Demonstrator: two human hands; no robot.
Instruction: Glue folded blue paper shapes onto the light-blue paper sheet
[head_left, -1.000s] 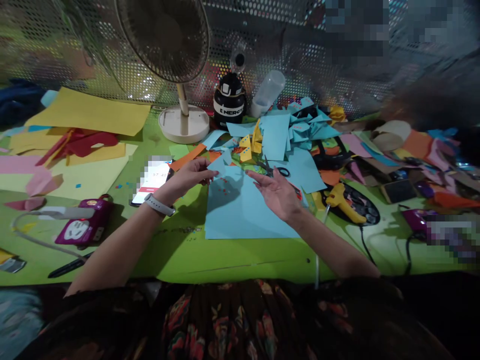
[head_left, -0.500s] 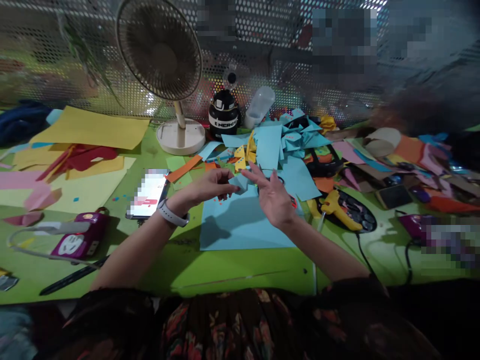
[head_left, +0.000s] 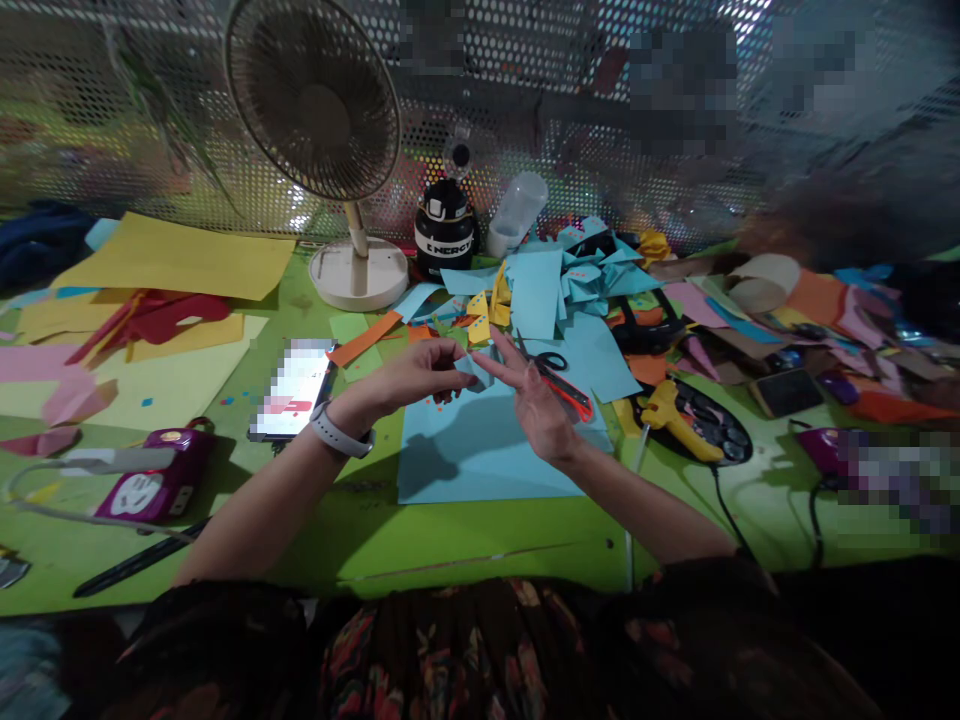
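Observation:
My left hand pinches a small folded piece of light blue paper between thumb and fingers. My right hand is on the paper's right side, two fingers stretched towards it; whether they touch it I cannot tell. Beneath both hands lies a light blue sheet, with their shadow on it. Black-handled scissors and a red-orange tool, perhaps a cutter, rest just behind and right of my right hand. Small yellow paper pieces with blue dots lie beyond my fingers.
A fan, a black bottle and a clear plastic container stand at the back. Blue paper scraps are heaped behind. A yellow glue gun lies right; a phone and purple power socket box are left.
My right hand has turned and shifted slightly left and down, its fingers closer together. More of the scissors and red-orange tool shows. My left hand stays nearly still with the blue paper.

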